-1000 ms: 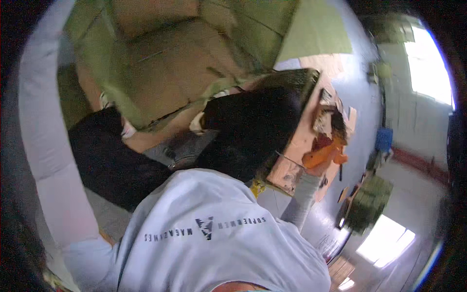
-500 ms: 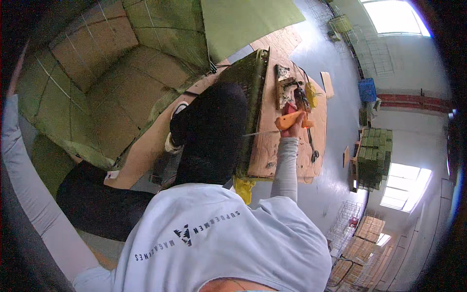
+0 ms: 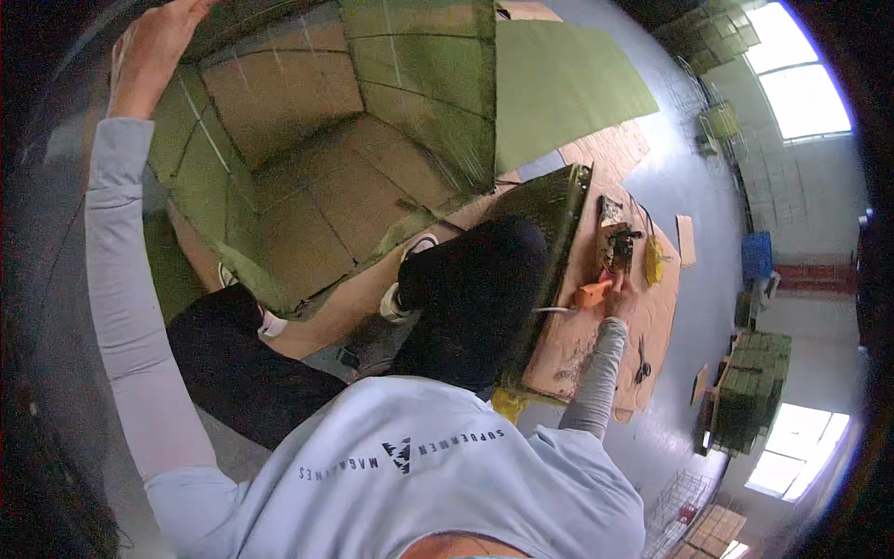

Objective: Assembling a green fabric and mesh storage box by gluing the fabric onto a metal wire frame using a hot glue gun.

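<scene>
My right hand (image 3: 624, 300) is closed around an orange glue gun (image 3: 592, 295) with a pale stick coming out of its rear. Its front points at a small black device (image 3: 619, 247) on the cardboard sheet (image 3: 559, 363) to my right. At the upper left my left hand (image 3: 154, 51) is curled at the top edge of a large green-covered box frame (image 3: 419, 65); its fingertips run out of the picture. The frame stands open before me, with a brown inside divided by thin lines. Black scissors (image 3: 643, 368) lie beside my right forearm.
A dark green mesh panel (image 3: 549, 219) leans between my knee and the cardboard. A yellow item (image 3: 655, 261) and a cable lie beside the device. Green fabric (image 3: 568, 88) spreads beyond the frame. Stacked green bundles (image 3: 750, 382) stand along the right wall.
My left hand has risen into view at the frame's upper edge. My right hand has lowered the glue gun toward the black device. The whole view has shifted.
</scene>
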A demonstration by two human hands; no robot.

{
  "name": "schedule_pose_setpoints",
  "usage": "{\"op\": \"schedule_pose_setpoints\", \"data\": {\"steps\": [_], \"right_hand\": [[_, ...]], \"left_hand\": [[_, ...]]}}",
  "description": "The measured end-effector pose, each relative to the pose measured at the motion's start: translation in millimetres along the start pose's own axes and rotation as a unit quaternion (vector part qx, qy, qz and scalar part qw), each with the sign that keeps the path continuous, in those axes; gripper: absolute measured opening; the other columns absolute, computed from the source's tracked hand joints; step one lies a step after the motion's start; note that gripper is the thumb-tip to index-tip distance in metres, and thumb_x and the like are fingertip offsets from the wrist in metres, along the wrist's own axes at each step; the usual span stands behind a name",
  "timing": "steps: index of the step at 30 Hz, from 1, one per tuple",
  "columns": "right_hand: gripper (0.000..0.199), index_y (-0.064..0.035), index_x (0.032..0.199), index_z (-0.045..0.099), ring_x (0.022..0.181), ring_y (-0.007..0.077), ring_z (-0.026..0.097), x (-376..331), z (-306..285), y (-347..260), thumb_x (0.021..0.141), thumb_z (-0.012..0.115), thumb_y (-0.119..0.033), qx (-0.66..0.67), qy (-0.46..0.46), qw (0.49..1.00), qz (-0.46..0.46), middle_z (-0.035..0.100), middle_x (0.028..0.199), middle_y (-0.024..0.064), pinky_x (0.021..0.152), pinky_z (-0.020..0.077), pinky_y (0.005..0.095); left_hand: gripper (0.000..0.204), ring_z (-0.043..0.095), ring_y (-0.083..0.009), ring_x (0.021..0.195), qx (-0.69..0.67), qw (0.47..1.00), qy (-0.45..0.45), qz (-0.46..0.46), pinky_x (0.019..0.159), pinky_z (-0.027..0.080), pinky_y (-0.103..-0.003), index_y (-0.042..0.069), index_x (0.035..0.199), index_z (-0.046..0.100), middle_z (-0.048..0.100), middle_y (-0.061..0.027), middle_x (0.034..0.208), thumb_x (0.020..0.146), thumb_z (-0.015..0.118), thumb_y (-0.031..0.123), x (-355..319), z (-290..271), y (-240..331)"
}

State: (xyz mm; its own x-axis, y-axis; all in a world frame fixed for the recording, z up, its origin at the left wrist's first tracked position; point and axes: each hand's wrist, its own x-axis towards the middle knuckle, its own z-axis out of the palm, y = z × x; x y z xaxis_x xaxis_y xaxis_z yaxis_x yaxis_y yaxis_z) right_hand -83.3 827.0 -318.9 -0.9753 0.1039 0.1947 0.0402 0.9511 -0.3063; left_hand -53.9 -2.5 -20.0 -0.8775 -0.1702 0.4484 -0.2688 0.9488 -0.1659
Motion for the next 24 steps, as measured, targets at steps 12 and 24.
{"op": "schedule_pose_setpoints", "data": {"steps": [12, 24], "right_hand": [[0.03, -0.0021, 0.092, 0.063, 0.082, 0.0427, 0.06, 98.7, 8.2, -364.7, 0.092, 0.054, -0.031, 0.118, -0.038, 0.943, -0.309, 0.062, 0.079, 0.0228, 0.075, 0.0454, 0.0482], [0.034, -0.0063, 0.077, 0.065, 0.065, 0.0355, 0.064, 113.0, 17.7, -382.3, 0.088, 0.055, -0.037, -0.038, 0.036, 0.948, -0.314, 0.064, 0.07, 0.0176, 0.056, 0.0495, 0.0456]], "left_hand": [[0.033, 0.063, -0.0337, 0.063, -0.061, 0.989, 0.138, 0.0, 0.056, 0.048, -0.043, 0.004, 0.078, 0.065, 0.062, -0.0167, 0.066, 0.09, 0.058, 0.034, -18.3, -36.7, 64.7], [0.038, 0.06, -0.0351, 0.06, -0.055, 0.98, 0.184, 0.05, 0.052, 0.045, -0.043, 0.004, 0.072, 0.06, 0.058, -0.0173, 0.062, 0.091, 0.057, 0.036, -8.7, -24.5, 53.9]]}}
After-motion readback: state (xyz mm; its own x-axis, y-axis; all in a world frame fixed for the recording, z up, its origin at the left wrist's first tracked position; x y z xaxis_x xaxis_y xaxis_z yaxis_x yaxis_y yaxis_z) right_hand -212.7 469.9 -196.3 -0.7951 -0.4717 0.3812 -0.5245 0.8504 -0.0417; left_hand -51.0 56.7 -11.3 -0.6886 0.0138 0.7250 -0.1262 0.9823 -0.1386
